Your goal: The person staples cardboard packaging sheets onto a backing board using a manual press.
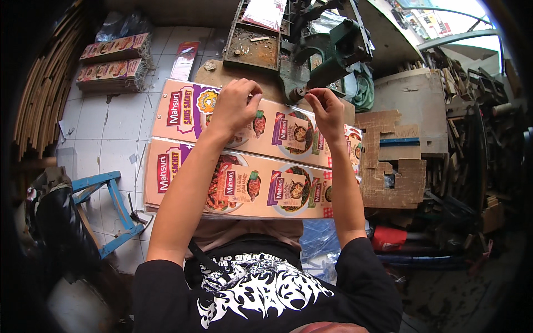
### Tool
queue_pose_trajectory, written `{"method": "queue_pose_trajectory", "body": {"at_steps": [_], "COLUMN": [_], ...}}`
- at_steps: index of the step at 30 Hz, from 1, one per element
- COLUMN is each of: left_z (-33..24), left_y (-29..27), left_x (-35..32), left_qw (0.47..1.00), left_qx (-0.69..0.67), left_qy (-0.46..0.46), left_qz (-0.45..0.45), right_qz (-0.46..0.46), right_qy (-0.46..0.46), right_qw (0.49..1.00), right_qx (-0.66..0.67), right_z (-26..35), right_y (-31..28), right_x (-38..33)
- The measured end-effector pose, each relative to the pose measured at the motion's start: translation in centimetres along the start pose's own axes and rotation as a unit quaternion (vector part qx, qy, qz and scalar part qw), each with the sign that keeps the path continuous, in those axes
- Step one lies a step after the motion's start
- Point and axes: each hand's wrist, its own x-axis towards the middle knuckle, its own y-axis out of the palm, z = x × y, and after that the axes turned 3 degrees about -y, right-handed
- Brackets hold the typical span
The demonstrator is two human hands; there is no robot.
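Observation:
A long printed cardboard strip (262,145) with food pictures lies across the work surface under my hands, and two small metal rings show at its left end. Nearer to me rests a stack of matching strips (258,208). My left hand (239,105) is over the far strip with its fingers curled together; what they hold, if anything, is hidden. Beside the round metal die (298,93) of a dark green cast-iron press (333,53), my right hand (328,111) pinches thumb and fingers together. Anything between those fingertips is too small to name.
A metal tray (252,47) with small loose bits adjoins the press. Bundled printed strips (111,75) sit on the tiled floor at far left. A blue frame (114,205) stands at left. Cut brown boards (397,177) and piled wood strips (469,150) are at right.

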Motion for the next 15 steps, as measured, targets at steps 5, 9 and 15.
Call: {"method": "queue_pose_trajectory", "body": {"at_steps": [5,9,15], "left_z": [0.0,-0.1,-0.1], "left_y": [0.0,0.0,-0.1], "left_x": [-0.1,-0.1,0.0], "left_qw": [1.000,1.000,1.000], "left_qx": [-0.006,-0.001,0.004], "left_qy": [-0.004,-0.004,0.000], "left_qz": [-0.003,-0.001,-0.009], "right_qz": [-0.007,0.013,0.043], "right_qy": [-0.026,-0.015,0.027], "right_qw": [1.000,1.000,0.998], "right_qx": [0.012,-0.015,0.039], "right_z": [-0.5,-0.8,0.2], "right_y": [0.3,0.0,0.2], "right_x": [0.2,0.6,1.0]}}
